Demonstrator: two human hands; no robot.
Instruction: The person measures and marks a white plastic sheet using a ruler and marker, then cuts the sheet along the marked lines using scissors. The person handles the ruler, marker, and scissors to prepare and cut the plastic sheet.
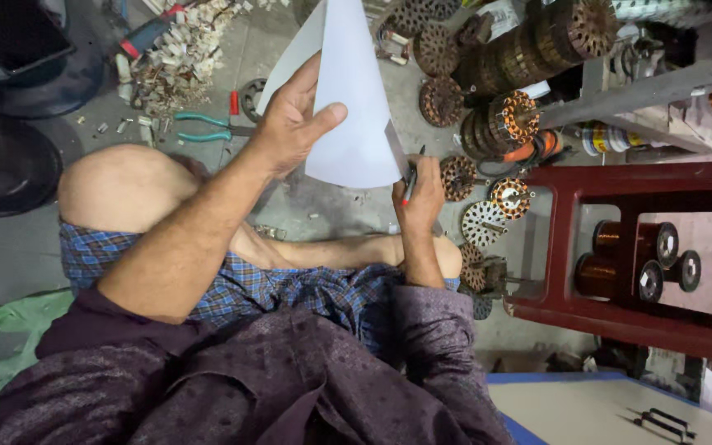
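Pinching a white paper sheet near its left edge, the left hand has thumb in front and fingers behind. Right hand is clenched around scissors, red-handled, the blades meeting the sheet's lower right corner. Sheet held in the air above the floor, stiff, clean, tapering upward. Cut appears barely begun: a narrow strip hangs at the right edge, most of the sheet whole. Around: green-handled pliers, wound motor stators, copper wire spools in a red rack.
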